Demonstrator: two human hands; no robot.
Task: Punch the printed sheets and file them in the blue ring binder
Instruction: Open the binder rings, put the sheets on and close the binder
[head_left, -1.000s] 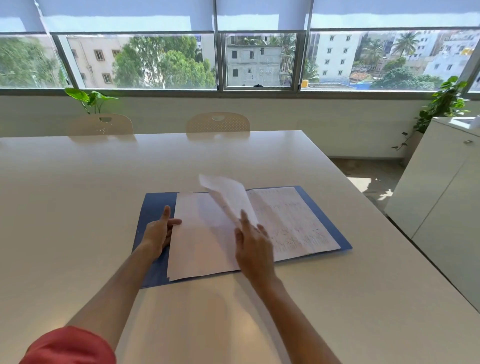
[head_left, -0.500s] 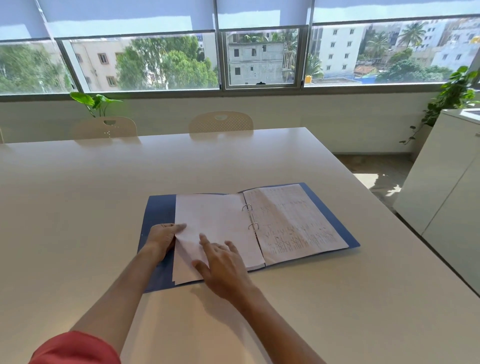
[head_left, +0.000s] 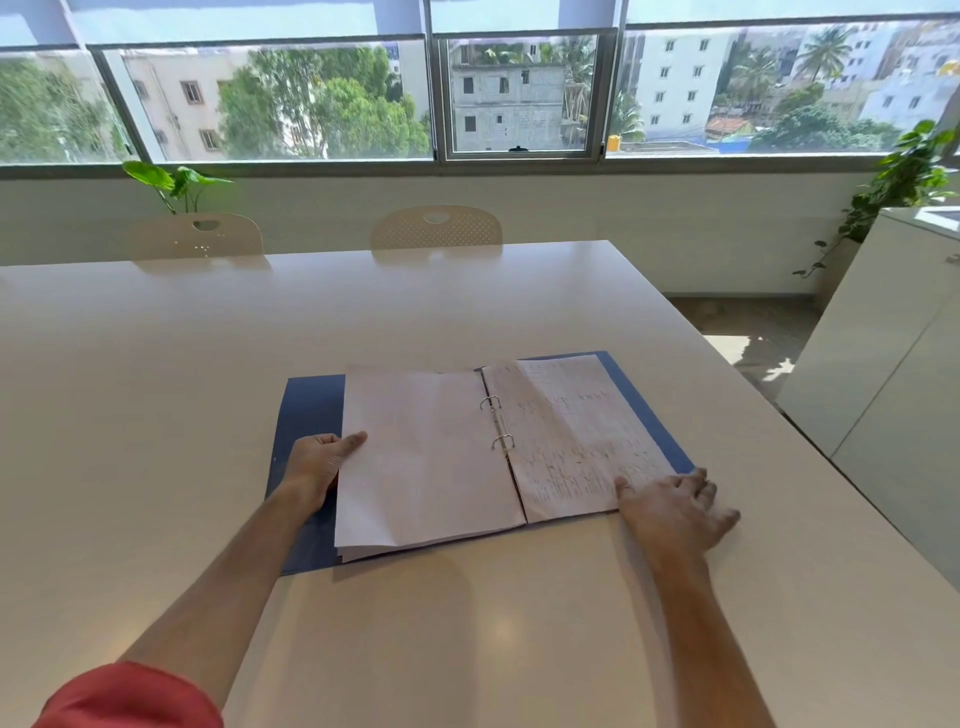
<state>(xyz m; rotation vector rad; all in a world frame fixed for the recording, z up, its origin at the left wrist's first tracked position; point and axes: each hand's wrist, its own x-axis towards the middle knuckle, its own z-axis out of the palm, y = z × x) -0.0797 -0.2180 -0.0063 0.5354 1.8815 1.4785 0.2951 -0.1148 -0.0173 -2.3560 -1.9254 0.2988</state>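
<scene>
Looking down through the head camera, I saw the blue ring binder (head_left: 311, 410) lying open and flat on the table (head_left: 156, 364), spread between the two hands. My read of the left hand (head_left: 319, 460) was that it pinched the outer edge of the left stack of sheets (head_left: 426, 452), thumb on top and fingers tucked under. The right hand (head_left: 675, 506) lay open with fingers spread, resting on the near corner of the right stack of printed sheets (head_left: 576, 436) and the cover edge beside it. Between the hands, both metal rings (head_left: 501, 423) looked closed through the paper, so I judged the filing nearly done. The sheets seemed light, limp and easy to crease or tear at the punched holes, so I would have handled them by the free outer edges. The cover looked thin yet stiffer; I would have lifted it by the outer edge just beyond the left hand to close it.
</scene>
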